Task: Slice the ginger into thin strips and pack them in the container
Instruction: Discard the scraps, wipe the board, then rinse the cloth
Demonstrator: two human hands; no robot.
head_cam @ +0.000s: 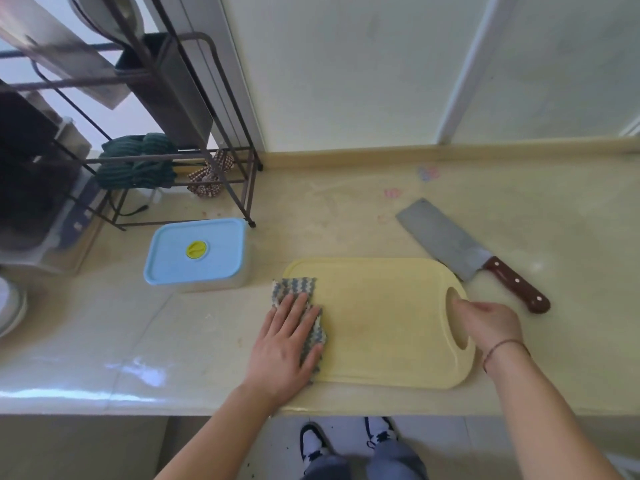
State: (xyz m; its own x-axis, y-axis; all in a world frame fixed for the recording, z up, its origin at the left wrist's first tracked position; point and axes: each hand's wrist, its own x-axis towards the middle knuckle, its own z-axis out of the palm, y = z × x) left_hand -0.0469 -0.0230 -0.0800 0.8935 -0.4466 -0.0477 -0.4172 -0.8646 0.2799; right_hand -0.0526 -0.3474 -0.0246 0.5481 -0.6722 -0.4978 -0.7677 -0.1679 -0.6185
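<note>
Container: a clear rectangular plastic container (pixel 221 278) with a pale blue lid and a yellow-green round valve, lid on, standing on the glossy cream countertop (pixel 519 216).
Position: just left of the pale yellow plastic cutting board (pixel 388 320), beyond and left of both hands, apart from them.
Left hand (pixel 285 344): fingers spread flat, pressing a blue-and-white zigzag cloth (pixel 296 289) on the board's left end.
Right hand (pixel 488 320): fingers curled at the board's handle hole.
Knife: a steel cleaver with a reddish-brown riveted handle (pixel 471 252), lying right of the board.
</note>
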